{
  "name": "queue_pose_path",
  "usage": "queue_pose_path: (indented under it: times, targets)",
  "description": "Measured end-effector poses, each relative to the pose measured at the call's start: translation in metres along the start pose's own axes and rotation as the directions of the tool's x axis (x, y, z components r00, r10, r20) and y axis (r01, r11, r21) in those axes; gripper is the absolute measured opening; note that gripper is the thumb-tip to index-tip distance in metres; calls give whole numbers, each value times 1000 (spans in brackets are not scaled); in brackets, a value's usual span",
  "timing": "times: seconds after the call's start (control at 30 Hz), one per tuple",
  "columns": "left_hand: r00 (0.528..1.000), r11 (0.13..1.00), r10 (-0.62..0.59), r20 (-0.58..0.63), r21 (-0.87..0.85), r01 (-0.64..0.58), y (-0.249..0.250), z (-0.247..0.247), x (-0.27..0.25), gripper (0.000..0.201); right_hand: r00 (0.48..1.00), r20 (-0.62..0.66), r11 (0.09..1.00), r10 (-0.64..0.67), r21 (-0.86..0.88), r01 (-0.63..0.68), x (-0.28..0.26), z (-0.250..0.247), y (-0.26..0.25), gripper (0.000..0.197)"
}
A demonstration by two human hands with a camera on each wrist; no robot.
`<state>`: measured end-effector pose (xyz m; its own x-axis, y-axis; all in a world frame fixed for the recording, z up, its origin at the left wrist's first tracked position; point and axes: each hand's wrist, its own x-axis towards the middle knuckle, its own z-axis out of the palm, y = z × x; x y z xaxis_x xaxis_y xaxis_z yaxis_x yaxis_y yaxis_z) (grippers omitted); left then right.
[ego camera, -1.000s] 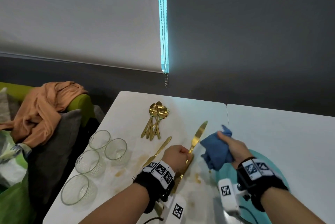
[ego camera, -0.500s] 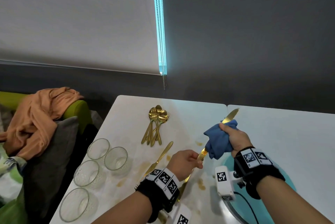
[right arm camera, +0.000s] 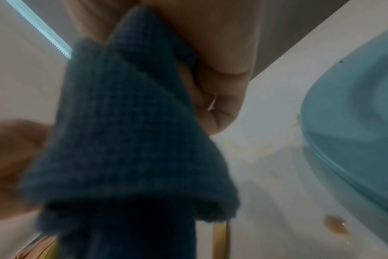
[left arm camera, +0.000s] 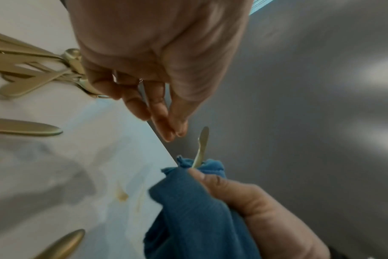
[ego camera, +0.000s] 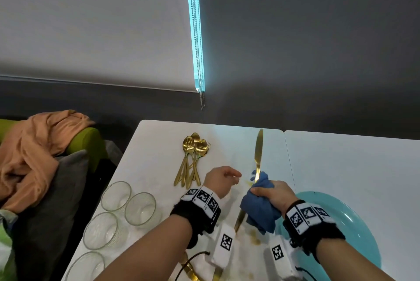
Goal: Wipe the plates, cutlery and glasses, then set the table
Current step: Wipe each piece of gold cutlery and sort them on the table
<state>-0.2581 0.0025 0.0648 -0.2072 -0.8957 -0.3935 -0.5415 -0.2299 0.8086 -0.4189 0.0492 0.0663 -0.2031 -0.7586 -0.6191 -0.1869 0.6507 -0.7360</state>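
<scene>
My right hand (ego camera: 264,192) grips a blue cloth (ego camera: 259,210) bunched round a gold knife (ego camera: 258,151). The blade sticks out above the cloth, pointing away from me, and the handle end pokes out below. My left hand (ego camera: 229,177) hovers just left of the cloth with relaxed fingers (left arm camera: 166,126), holding nothing. In the left wrist view the blade (left arm camera: 202,142) rises out of the cloth (left arm camera: 188,210). A teal plate (ego camera: 359,217) lies under my right wrist. Gold spoons and forks (ego camera: 193,160) are piled further back, and several glasses (ego camera: 139,208) stand at the left edge.
More gold cutlery (left arm camera: 24,128) lies on the white table (ego camera: 154,155) near my left arm. Brownish stains (right arm camera: 335,226) mark the tabletop beside the plate. A green chair (ego camera: 88,142) with an orange garment (ego camera: 38,144) and a grey cushion stands left of the table.
My left hand has let go of the knife handle and opened. My right hand, with the cloth, has slid from the blade tip down toward the handle, and the blade now points straight away.
</scene>
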Motion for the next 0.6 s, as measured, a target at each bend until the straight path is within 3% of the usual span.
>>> queue_pose_path:
  times: [0.13,0.33,0.4,0.5,0.6]
  targets:
    - [996,999,-19,84,31,16,10,11,19,29,999,45,992,-19,-126,25,7,15,-5,18]
    - [976,978,-199,83,-52,204,2,12,53,35,999,46,921,4,-389,14,21,27,-8,20]
    - [968,969,-247,37,39,245,-2,5,70,38,997,66,858,29,-514,9,18,24,-7,24]
    - [951,898,-308,7,334,288,-9,-7,94,45,998,40,821,40,-570,-10,14,13,-7,23]
    - [964,826,-264,-21,511,238,-17,-8,115,44,999,-32,831,15,-556,-30,17,-5,-9,21]
